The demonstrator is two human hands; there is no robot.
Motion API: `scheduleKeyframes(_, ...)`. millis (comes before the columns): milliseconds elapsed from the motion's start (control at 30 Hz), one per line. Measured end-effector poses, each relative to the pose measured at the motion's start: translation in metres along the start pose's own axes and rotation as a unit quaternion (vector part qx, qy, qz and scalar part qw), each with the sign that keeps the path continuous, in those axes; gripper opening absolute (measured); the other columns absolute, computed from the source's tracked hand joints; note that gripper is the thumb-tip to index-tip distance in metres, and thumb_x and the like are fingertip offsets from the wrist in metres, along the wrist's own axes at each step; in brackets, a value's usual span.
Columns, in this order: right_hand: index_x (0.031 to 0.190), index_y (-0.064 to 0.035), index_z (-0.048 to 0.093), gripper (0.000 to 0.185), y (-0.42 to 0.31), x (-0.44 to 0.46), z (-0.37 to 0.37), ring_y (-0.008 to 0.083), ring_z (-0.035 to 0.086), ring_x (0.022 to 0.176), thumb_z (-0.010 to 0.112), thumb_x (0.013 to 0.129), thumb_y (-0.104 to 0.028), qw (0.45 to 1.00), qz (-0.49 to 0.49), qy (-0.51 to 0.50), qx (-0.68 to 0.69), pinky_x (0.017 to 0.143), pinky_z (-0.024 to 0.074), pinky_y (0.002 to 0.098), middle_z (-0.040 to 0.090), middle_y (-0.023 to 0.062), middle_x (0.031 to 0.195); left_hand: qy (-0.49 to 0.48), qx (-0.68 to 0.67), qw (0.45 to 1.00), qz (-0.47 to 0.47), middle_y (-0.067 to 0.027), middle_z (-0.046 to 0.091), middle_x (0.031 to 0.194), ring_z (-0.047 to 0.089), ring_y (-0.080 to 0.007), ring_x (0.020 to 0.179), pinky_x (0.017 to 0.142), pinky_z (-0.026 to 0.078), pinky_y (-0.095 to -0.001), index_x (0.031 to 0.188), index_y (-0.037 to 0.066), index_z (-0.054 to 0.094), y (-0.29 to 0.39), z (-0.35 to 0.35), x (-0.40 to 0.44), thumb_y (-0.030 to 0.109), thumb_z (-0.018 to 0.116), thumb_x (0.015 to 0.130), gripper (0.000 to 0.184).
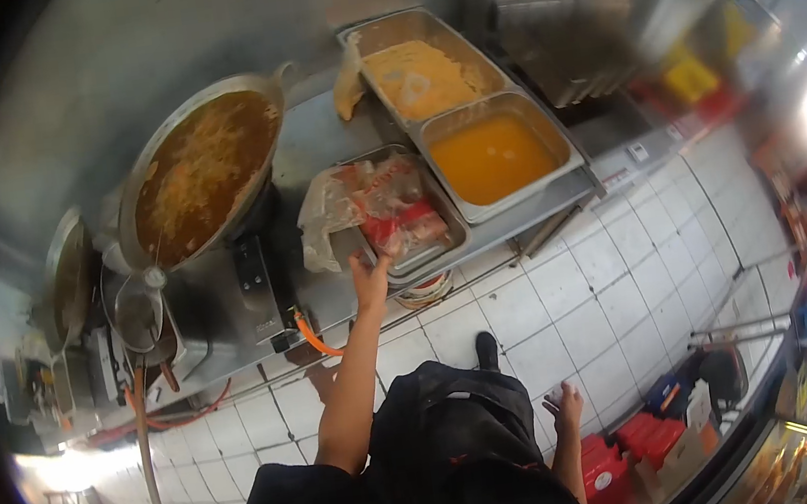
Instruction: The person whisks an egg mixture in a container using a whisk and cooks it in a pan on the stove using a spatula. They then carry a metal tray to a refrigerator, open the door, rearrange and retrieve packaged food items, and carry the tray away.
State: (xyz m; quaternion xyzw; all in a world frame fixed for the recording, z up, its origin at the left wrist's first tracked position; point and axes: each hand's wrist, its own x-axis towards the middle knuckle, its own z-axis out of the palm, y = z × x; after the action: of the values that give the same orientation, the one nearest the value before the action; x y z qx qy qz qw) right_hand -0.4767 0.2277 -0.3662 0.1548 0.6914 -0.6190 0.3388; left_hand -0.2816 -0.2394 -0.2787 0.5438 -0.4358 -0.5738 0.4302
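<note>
A translucent plastic bag with red markings [372, 200] is laid in a metal tray [460, 230], draped over its nine o'clock rim. At seven o'clock the tray's edge is met by the left hand [370, 281]; whether its fingers are clamped cannot be told. A steam-table pan of orange liquid [526, 197] is set at two o'clock, a large pot of brown liquid [278, 96] at ten. At five, the right hand [566, 407] is held free, fingers apart.

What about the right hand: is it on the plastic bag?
No, the right hand is out by the person's side, apart from the plastic bag.
</note>
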Motion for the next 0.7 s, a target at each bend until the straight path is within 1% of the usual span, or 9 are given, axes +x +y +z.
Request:
scheduleKeyframes(100,0.115,-0.0001,0.053,0.035,-0.040,0.058,0.068,0.0256,0.067,0.065,0.061,0.093,-0.026,0.981,-0.017,-0.092,-0.172,0.051,0.0577,0.0367,0.063,0.0124,0.090,0.041,-0.020,0.998,-0.048,-0.0046,0.047,0.098,0.045,-0.0144,0.090,0.076,0.039,-0.0276,0.113,0.006,0.048,0.000,-0.012,-0.019,0.015,0.065,0.080,0.038)
scheduleKeyframes(167,0.107,-0.0005,0.057,0.029,-0.054,0.108,0.117,0.0216,0.066,0.068,0.060,0.094,-0.026,0.924,-0.116,-0.162,-0.326,0.051,0.0567,0.0330,0.062,0.0098,0.087,0.067,-0.035,0.995,-0.060,-0.0004,0.044,0.086,0.042,-0.0110,0.078,0.067,0.035,-0.0265,0.099,0.008,0.049,0.004,-0.014,-0.028,0.010,0.062,0.080,0.023)
scheduleKeyframes(300,0.101,-0.0036,0.062,0.028,-0.129,0.104,0.229,0.0132,0.063,0.069,0.060,0.095,-0.031,0.866,-0.144,-0.383,-0.288,0.050,0.0536,0.0294,0.063,0.0045,0.082,0.078,-0.045,0.993,-0.074,0.0031,0.042,0.070,0.039,-0.0085,0.063,0.054,0.031,-0.0261,0.086,0.008,0.050,0.009,-0.022,-0.056,0.007,0.059,0.080,0.011)
scheduleKeyframes(400,0.107,-0.0011,0.060,0.039,-0.177,0.076,0.297,0.0170,0.065,0.084,0.062,0.094,-0.037,0.829,-0.081,-0.472,-0.288,0.067,0.0564,0.0333,0.065,0.0086,0.095,0.092,0.036,0.995,-0.021,0.0013,0.049,0.073,0.045,-0.0087,0.065,0.055,0.036,-0.0267,0.088,0.006,0.053,0.012,-0.021,-0.083,0.008,0.059,0.081,0.010)
scheduleKeyframes(433,0.111,-0.0001,0.058,0.044,-0.191,0.060,0.312,0.0201,0.064,0.091,0.063,0.093,-0.040,0.816,-0.107,-0.475,-0.313,0.075,0.0546,0.0351,0.064,0.0111,0.101,0.088,0.037,0.994,-0.049,0.0017,0.056,0.079,0.049,-0.0075,0.071,0.059,0.038,-0.0242,0.098,0.006,0.060,0.004,-0.023,-0.089,0.008,0.060,0.080,0.018)
scheduleKeyframes(500,0.119,0.0019,0.054,0.057,-0.214,0.037,0.336,0.0263,0.061,0.105,0.064,0.091,-0.046,0.797,-0.165,-0.465,-0.349,0.090,0.0509,0.0386,0.062,0.0160,0.112,0.111,0.034,0.993,-0.017,0.0013,0.056,0.079,0.051,-0.0091,0.069,0.061,0.041,-0.0273,0.097,0.005,0.059,0.008,-0.019,-0.105,0.009,0.059,0.081,0.016)
scheduleKeyframes(600,0.131,0.0048,0.046,0.074,-0.203,0.057,0.356,0.0350,0.053,0.123,0.068,0.086,-0.050,0.672,-0.306,-0.516,-0.435,0.104,0.0407,0.0406,0.056,0.0230,0.129,0.129,0.058,0.990,-0.025,0.0012,0.058,0.079,0.053,-0.0111,0.070,0.065,0.043,-0.0278,0.102,0.004,0.061,0.001,-0.016,-0.117,0.008,0.058,0.083,0.020)
scheduleKeyframes(667,0.132,0.0041,0.045,0.075,-0.161,0.083,0.363,0.0385,0.052,0.125,0.070,0.084,-0.048,0.664,-0.352,-0.473,-0.459,0.103,0.0409,0.0425,0.055,0.0258,0.129,0.163,0.036,0.984,-0.055,0.0007,0.059,0.084,0.055,-0.0122,0.079,0.071,0.043,-0.0273,0.105,0.004,0.061,0.038,-0.002,-0.131,0.008,0.058,0.083,0.023)
scheduleKeyframes(700,0.129,0.0032,0.046,0.071,-0.153,0.082,0.364,0.0388,0.053,0.123,0.071,0.084,-0.046,0.680,-0.352,-0.470,-0.439,0.101,0.0421,0.0430,0.056,0.0260,0.127,0.168,0.002,0.985,-0.047,0.0000,0.059,0.088,0.054,-0.0125,0.084,0.076,0.043,-0.0279,0.106,0.005,0.061,0.031,-0.004,-0.129,0.009,0.059,0.085,0.022)
